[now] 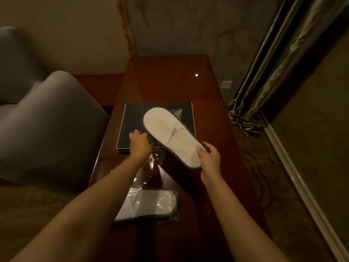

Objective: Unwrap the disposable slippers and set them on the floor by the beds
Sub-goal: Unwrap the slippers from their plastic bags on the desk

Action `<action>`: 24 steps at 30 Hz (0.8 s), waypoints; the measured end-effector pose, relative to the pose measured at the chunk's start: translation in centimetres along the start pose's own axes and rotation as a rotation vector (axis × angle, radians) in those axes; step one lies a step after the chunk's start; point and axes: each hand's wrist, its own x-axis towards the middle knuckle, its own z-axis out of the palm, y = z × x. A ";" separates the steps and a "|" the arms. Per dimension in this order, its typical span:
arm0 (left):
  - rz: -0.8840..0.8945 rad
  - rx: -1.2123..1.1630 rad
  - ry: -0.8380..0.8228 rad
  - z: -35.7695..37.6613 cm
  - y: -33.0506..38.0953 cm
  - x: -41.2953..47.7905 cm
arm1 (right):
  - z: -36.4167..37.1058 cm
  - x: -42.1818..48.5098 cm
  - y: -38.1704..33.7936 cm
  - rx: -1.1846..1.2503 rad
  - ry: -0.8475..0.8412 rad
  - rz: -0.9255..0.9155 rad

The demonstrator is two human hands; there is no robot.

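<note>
My right hand [208, 156] grips the near end of a white disposable slipper [168, 133] with a dark edge, held flat above the table. My left hand [139, 142] is closed on a clear plastic wrapper [154, 161] that hangs down beneath the slipper. I cannot tell whether a second slipper lies under the one I hold. Closer to me on the table lies another pair of white slippers [149, 205], sealed in clear plastic.
A dark rectangular tray [130, 118] sits on the glossy brown wooden table [170, 80]. A grey upholstered armchair [47, 120] stands at the left. Curtains [273, 63] hang at the right, above patterned carpet [255, 167].
</note>
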 end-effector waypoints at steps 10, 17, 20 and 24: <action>0.117 -0.226 -0.273 1.1 -1.1 -0.4 | 1.0 1.6 5.9 -0.122 0.087 0.095; 0.532 -0.149 -0.174 0.4 -3.4 -7.2 | 1.3 2.2 7.5 -0.622 0.106 -0.083; 0.787 -0.001 -0.226 1.5 -5.7 -11.4 | 1.3 2.3 7.4 -0.845 0.127 -0.173; 0.792 0.230 -0.439 3.2 -8.1 -13.4 | 1.3 2.2 7.5 -0.969 0.137 -0.248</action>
